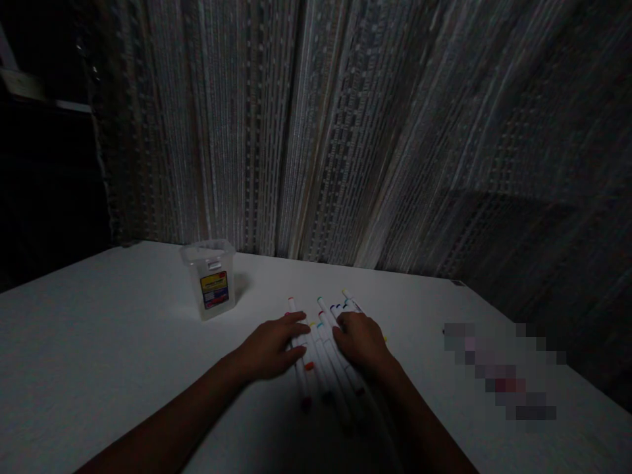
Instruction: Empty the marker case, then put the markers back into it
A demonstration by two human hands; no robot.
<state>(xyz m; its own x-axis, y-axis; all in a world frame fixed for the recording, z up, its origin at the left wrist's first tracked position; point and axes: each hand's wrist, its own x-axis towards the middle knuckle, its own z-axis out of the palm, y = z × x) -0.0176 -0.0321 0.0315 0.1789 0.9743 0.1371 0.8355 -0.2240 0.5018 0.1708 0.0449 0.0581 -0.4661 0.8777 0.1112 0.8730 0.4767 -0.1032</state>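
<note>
A loose group of white markers (323,359) with coloured ends lies on the white table, between and under my two hands. My left hand (274,343) rests at the left side of the group, its fingers spread over the outer markers and thumb apart. On the other side my right hand (363,336) lies across several markers, thumb and bent index finger apart; its other fingers are mostly hidden. Red, green, blue and yellow ends poke out beyond the hands. Dim light makes the near ends hard to see.
A clear plastic container (192,266) with a yellow and blue label stands upright at the left back of the table (123,316). A striped curtain (276,131) hangs behind the table. A blurred-out patch (498,372) covers something at the right.
</note>
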